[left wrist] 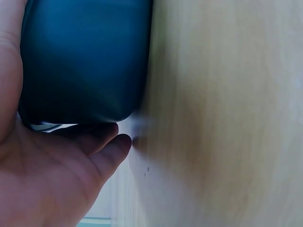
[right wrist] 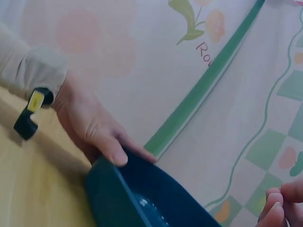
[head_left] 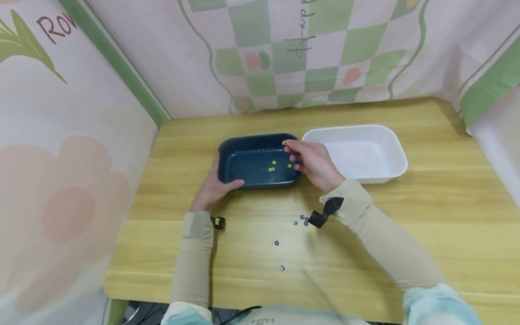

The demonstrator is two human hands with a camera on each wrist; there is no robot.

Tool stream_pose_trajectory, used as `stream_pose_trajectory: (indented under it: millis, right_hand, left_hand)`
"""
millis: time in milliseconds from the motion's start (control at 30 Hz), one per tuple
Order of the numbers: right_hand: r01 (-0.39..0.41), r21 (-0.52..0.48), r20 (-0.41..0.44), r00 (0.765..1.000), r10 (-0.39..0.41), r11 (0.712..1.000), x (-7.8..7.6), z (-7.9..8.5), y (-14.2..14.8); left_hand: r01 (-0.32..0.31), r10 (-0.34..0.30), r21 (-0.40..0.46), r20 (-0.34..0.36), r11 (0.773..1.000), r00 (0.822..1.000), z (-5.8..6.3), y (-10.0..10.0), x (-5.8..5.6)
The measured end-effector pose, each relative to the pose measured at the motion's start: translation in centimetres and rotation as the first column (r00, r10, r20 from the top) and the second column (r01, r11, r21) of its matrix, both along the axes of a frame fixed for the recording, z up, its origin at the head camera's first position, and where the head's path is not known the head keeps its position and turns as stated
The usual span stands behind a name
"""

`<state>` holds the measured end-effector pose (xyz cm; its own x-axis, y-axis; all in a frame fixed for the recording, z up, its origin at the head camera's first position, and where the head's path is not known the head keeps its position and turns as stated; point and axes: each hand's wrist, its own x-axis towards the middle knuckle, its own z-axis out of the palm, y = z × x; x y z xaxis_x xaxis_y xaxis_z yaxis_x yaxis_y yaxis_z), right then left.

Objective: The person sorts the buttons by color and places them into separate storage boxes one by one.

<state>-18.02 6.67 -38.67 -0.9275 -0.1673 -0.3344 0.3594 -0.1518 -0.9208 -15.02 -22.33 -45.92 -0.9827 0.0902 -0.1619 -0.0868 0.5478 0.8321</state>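
My left hand (head_left: 213, 185) grips the left end of a dark blue plastic basin (head_left: 248, 169), thumb over the near rim and fingers along the outer side. The right wrist view also shows this left hand (right wrist: 97, 123) on the rim of the basin (right wrist: 113, 198). Over the basin's right end, my right hand (head_left: 314, 162) pinches a small yellow button (head_left: 284, 142) between thumb and forefinger. Several yellow buttons (head_left: 274, 162) lie on the basin floor. Several small blue buttons (head_left: 306, 220) are scattered on the table in front.
A white basin (head_left: 365, 153) stands right beside the blue one, behind my right wrist. Another yellow piece (head_left: 311, 229) lies by the blue buttons, near my right wrist strap (head_left: 327, 211). Printed curtains (head_left: 264, 45) hang along the wooden table's (head_left: 243, 280) back and left.
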Motion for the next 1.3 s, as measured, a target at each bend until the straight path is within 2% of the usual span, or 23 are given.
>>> stream_pose_trajectory:
  millis: [233, 300, 333, 367, 400, 433, 467, 500, 533, 600, 633, 667, 700, 767, 867, 967, 1033, 1100, 1267, 1300]
  right_hand:
    - [0.044, 0.138, -0.090, 0.995, -0.032, 0.989, -0.2, 0.0, 0.5]
    - [0.005, 0.236, -0.140, 0.990, 0.029, 0.972, 0.1, 0.3, 1.2]
    - [-0.031, 0.310, -0.165, 0.983, 0.085, 0.950, 0.4, 0.5, 1.6]
    - [-0.079, 0.397, -0.184, 0.969, 0.163, 0.915, 0.9, 0.7, 2.0]
    - [-0.126, 0.496, -0.205, 0.944, 0.258, 0.859, 1.4, 0.7, 2.5]
    - [-0.168, 0.606, -0.221, 0.903, 0.368, 0.777, 2.1, 0.7, 3.0]
    - [-0.187, 0.708, -0.230, 0.851, 0.473, 0.681, 3.1, 0.5, 3.5]
    - [-0.186, 0.801, -0.224, 0.789, 0.573, 0.569, 4.2, 0.3, 4.0]
    - [-0.158, 0.874, -0.219, 0.717, 0.662, 0.460, 5.4, -0.1, 4.4]
    - [-0.049, 0.960, -0.196, 0.586, 0.786, 0.276, 7.9, -1.3, 4.9]
    - [0.012, 0.978, -0.182, 0.533, 0.826, 0.208, 9.1, -1.9, 5.1]
    - [0.073, 0.986, -0.168, 0.487, 0.857, 0.152, 10.3, -2.5, 5.2]
    - [0.128, 0.986, -0.157, 0.445, 0.882, 0.111, 11.3, -3.1, 5.3]
    - [0.218, 0.973, -0.156, 0.383, 0.910, 0.075, 12.8, -4.1, 5.2]
    - [0.331, 0.941, -0.174, 0.315, 0.933, 0.064, 13.9, -5.2, 5.0]
    - [0.397, 0.915, -0.184, 0.265, 0.947, 0.066, 14.2, -5.8, 4.8]
    - [0.418, 0.906, -0.180, 0.245, 0.953, 0.064, 14.2, -6.1, 4.8]
    - [0.409, 0.911, -0.169, 0.248, 0.954, 0.055, 14.2, -6.2, 4.8]
    - [0.346, 0.938, -0.140, 0.301, 0.943, 0.028, 14.2, -6.1, 4.8]
    - [0.342, 0.940, -0.133, 0.305, 0.943, 0.023, 14.2, -6.1, 4.8]
  left_hand:
    - [0.005, -0.005, 0.023, -0.019, 1.000, 1.000, 0.2, -0.4, -0.3]
    - [-0.001, 0.001, 0.026, -0.025, 1.000, 1.000, 0.3, -0.3, -0.5]
    - [-0.004, 0.004, 0.026, -0.027, 1.000, 1.000, 0.4, -0.3, -0.6]
    - [-0.007, 0.007, 0.027, -0.028, 1.000, 1.000, 0.5, -0.3, -0.6]
    - [-0.008, 0.009, 0.027, -0.029, 1.000, 1.000, 0.6, -0.2, -0.6]
    - [-0.009, 0.009, 0.027, -0.028, 1.000, 1.000, 0.6, -0.1, -0.7]
    - [-0.010, 0.010, 0.028, -0.025, 1.000, 1.000, 0.7, -0.1, -0.7]
    - [-0.006, 0.007, 0.028, -0.023, 1.000, 1.000, 0.7, 0.0, -0.7]
    - [-0.005, 0.006, 0.032, -0.022, 0.999, 1.000, 0.8, 0.1, -0.6]
    - [-0.001, 0.002, 0.035, -0.022, 0.999, 1.000, 1.1, 0.1, -0.5]
    - [0.002, -0.001, 0.039, -0.024, 0.999, 1.000, 1.2, 0.2, -0.4]
    - [0.003, -0.002, 0.042, -0.026, 0.999, 1.000, 1.4, 0.1, -0.3]
    - [0.001, 0.000, 0.043, -0.027, 0.999, 1.000, 1.5, 0.1, -0.3]
    - [-0.004, 0.005, 0.038, -0.036, 0.999, 0.999, 1.7, 0.0, -0.2]
    - [-0.003, 0.003, 0.003, -0.049, 1.000, 0.999, 1.8, -0.4, -0.1]
    - [-0.001, 0.000, -0.029, -0.047, 1.000, 0.999, 1.5, -0.5, -0.1]
    - [0.001, -0.003, -0.034, -0.038, 0.999, 0.999, 1.2, -0.4, -0.1]
    - [0.000, -0.001, -0.038, -0.028, 0.999, 1.000, 1.0, -0.3, 0.0]
    - [-0.001, 0.001, -0.031, -0.012, 1.000, 1.000, 0.8, -0.1, 0.4]
    - [0.000, 0.000, -0.028, -0.009, 1.000, 1.000, 0.8, 0.0, 0.4]
